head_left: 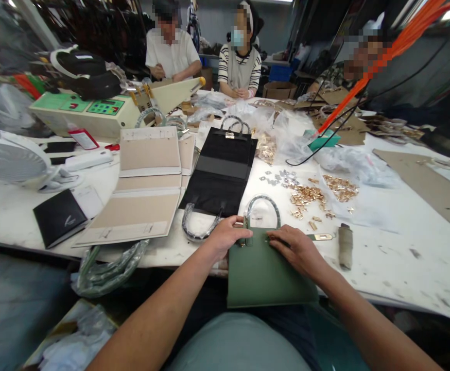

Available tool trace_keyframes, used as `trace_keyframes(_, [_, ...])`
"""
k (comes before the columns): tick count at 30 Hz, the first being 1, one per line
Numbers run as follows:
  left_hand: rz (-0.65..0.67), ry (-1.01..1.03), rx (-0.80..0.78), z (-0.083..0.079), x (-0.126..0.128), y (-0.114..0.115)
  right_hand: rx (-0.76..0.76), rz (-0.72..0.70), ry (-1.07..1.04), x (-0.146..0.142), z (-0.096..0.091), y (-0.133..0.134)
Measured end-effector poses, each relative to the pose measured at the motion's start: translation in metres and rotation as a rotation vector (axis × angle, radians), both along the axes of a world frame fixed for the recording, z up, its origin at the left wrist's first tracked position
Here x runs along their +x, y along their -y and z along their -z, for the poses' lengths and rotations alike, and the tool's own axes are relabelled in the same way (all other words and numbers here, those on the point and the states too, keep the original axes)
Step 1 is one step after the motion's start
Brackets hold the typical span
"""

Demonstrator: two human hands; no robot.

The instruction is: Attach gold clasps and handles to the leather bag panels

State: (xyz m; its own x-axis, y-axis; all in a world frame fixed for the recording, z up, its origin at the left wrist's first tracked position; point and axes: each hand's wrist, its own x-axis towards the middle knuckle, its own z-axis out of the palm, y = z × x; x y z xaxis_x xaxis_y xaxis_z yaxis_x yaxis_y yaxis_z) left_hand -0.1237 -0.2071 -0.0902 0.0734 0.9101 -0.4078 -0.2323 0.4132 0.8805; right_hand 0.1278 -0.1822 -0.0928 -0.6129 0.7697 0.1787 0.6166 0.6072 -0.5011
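A green handbag panel [263, 281] hangs over the table's front edge towards my lap, with a plastic-wrapped handle [264, 198] standing up from its far edge. My left hand [225, 236] grips its upper left corner beside a small metal fitting, thumb on top and fingers partly hidden behind. At the upper right part of the panel my right hand [296, 250] has its fingers bent and pressed together, touching a small fitting. A strap with a gold-coloured plate [323, 237] sticks out to the right of that hand. Just beyond lies a black handbag panel [223, 167].
Loose gold-coloured metal fittings [306, 198] and silver plates [279, 178] lie on the white table [387, 257]. A wrapped rod [345, 246] is at right, beige boards [148, 196] and a fan [11, 157] at left. An orange cable [354, 95] hangs down. People sit opposite.
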Motion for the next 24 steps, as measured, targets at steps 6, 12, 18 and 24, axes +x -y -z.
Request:
trace_keyframes(6, [0.068,0.295,-0.054,-0.002,0.005,0.006,-0.075,0.014,-0.130,0.006,-0.012,-0.005])
trace_keyframes(12, [-0.050,0.401,-0.131,-0.002,0.022,0.010,-0.027,0.011,-0.106,0.010,-0.016,-0.007])
trace_keyframes(18, [-0.129,0.289,-0.128,-0.001,0.029,0.004,0.090,-0.033,0.044,0.012,-0.008,-0.003])
trace_keyframes(24, [-0.092,0.257,-0.130,-0.002,0.028,0.002,0.154,-0.010,0.129,0.009,0.003,-0.003])
